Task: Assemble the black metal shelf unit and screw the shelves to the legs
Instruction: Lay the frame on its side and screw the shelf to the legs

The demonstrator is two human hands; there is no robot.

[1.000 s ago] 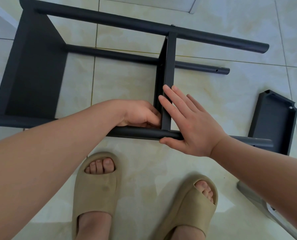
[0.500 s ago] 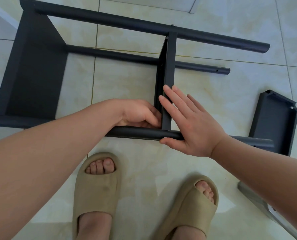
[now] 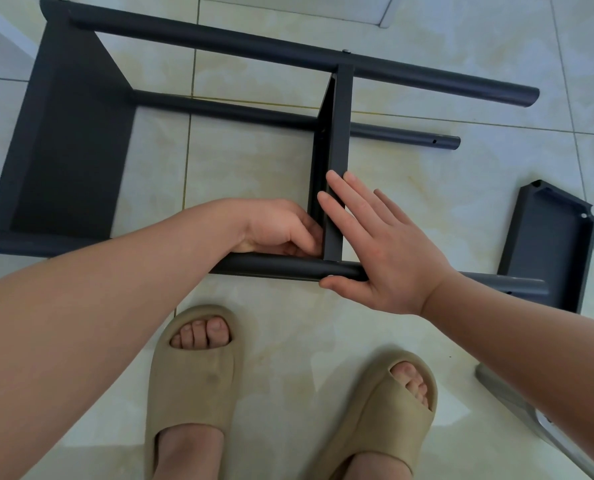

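The black shelf unit lies on its side on the tiled floor. Its end shelf (image 3: 70,150) is at the left and its middle shelf (image 3: 340,133) stands on edge between the far leg (image 3: 288,53) and the near leg (image 3: 271,266). My left hand (image 3: 278,226) has its fingers curled at the inner corner where the middle shelf meets the near leg; what the fingertips touch is hidden. My right hand (image 3: 385,251) presses flat, fingers straight, on the shelf's right face, thumb under the near leg beside a screw head (image 3: 330,277).
A loose black shelf (image 3: 548,247) leans at the right, past the near leg's end. A third leg (image 3: 236,110) lies on the floor behind. A grey metal piece (image 3: 531,417) lies at the bottom right. My feet in beige sandals (image 3: 195,382) stand just before the near leg.
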